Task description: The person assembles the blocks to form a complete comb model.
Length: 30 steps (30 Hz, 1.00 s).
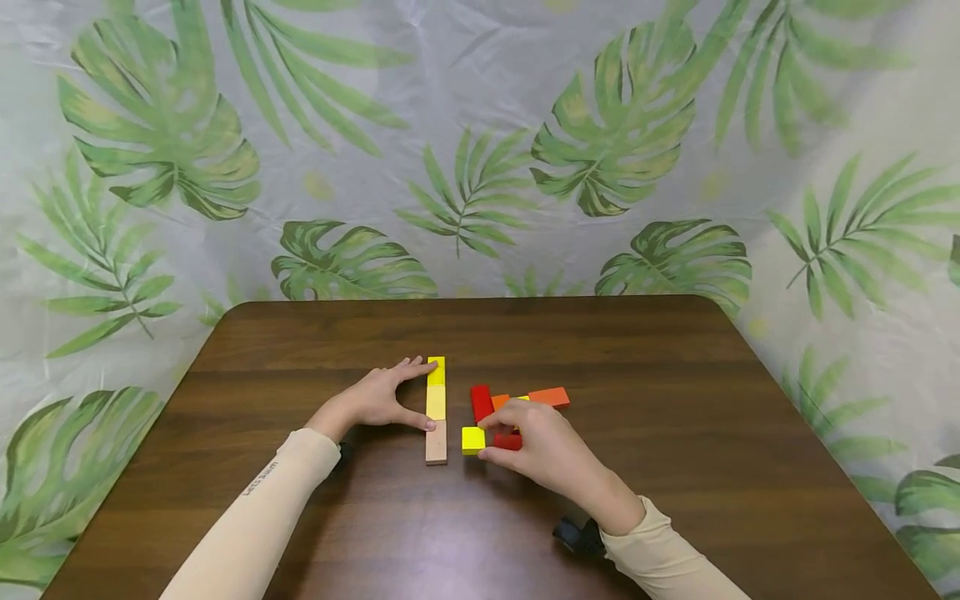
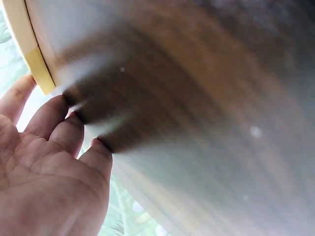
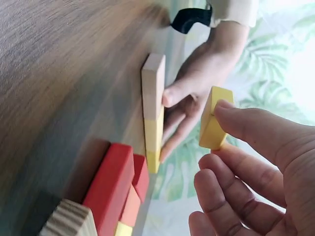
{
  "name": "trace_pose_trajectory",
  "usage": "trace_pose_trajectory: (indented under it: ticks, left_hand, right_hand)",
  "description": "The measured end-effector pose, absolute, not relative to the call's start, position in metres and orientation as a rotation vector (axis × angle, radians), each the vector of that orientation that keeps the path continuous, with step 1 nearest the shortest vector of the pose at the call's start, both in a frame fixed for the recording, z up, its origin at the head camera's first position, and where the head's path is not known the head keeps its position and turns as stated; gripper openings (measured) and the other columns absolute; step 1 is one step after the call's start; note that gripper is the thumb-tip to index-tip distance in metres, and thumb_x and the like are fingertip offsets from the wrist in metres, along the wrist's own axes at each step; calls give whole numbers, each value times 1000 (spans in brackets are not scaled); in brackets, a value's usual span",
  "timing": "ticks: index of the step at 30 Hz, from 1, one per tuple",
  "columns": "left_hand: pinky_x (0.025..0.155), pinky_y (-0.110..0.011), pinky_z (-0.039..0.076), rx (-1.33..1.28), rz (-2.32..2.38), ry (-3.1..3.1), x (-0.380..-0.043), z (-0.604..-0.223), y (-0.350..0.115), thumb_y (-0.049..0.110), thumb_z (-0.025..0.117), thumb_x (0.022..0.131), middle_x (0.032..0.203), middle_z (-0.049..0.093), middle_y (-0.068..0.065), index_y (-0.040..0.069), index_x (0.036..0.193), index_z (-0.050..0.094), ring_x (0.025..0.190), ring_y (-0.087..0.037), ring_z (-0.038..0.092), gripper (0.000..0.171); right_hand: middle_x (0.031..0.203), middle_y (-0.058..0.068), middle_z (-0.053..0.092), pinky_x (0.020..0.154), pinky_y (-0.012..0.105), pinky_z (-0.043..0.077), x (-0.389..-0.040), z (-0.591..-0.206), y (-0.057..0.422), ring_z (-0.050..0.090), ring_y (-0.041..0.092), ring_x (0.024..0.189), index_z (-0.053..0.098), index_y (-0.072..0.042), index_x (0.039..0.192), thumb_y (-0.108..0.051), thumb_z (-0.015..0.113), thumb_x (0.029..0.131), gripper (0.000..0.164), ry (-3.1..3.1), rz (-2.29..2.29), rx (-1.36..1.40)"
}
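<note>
Three blocks make a straight row on the table: bright yellow (image 1: 436,372) at the far end, pale yellow (image 1: 436,402) in the middle, plain wood (image 1: 436,445) nearest. My left hand (image 1: 375,397) is at the row's left side, index fingertip on the bright yellow block and thumb at the plain wood one, fingers spread. Just right of the row, my right hand (image 1: 557,448) pinches another yellow block (image 3: 216,118) between thumb and fingertips. In the right wrist view this block is raised off the table, and its other fingers are loosely bent.
Close behind and under my right hand lie a long red block (image 1: 482,403), an orange block (image 1: 550,397), a smaller red piece (image 1: 507,442) and a partly hidden yellow one. A striped wooden block (image 3: 71,221) shows in the right wrist view. The brown table (image 1: 675,358) meets a leaf-patterned cloth behind.
</note>
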<state>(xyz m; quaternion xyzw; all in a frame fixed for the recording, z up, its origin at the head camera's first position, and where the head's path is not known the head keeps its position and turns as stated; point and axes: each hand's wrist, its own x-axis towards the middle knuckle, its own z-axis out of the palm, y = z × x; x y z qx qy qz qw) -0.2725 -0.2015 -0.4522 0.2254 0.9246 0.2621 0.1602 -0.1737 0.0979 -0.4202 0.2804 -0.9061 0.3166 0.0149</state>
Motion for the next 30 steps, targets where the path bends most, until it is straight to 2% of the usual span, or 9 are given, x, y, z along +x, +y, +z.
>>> trace_pose_trajectory:
  ticks: [8, 15, 22, 30]
  left_hand:
    - [131, -73, 10, 644, 756, 2639, -271, -449, -204, 57, 89, 84, 179, 24, -17, 21, 169, 37, 168, -40, 16, 106]
    - [131, -72, 11, 632, 737, 2638, -272, -451, -204, 60, 88, 83, 179, 23, -15, 23, 169, 37, 168, -39, 16, 107]
    - [130, -74, 13, 639, 742, 2644, -272, -452, -204, 60, 87, 84, 178, 24, -16, 23, 169, 37, 167, -40, 17, 106]
    - [130, -73, 15, 639, 735, 2648, -271, -452, -205, 58, 88, 84, 178, 26, -16, 23, 169, 37, 167, -40, 19, 105]
  right_hand:
    - [101, -2, 79, 77, 26, 58, -174, -425, 82, 73, 17, 89, 83, -12, 110, -22, 93, 86, 28, -2894, 902, 906]
    - [100, -2, 78, 76, 23, 57, -173, -429, 72, 72, 14, 89, 83, -13, 109, -25, 93, 86, 27, -2882, 849, 959]
    - [97, 1, 79, 76, 24, 59, -173, -432, 64, 73, 16, 88, 84, -11, 108, -21, 93, 86, 26, -2898, 854, 994]
    - [95, 0, 79, 72, 20, 54, -174, -434, 56, 71, 14, 85, 85, -12, 109, -24, 93, 86, 27, -2908, 852, 1002]
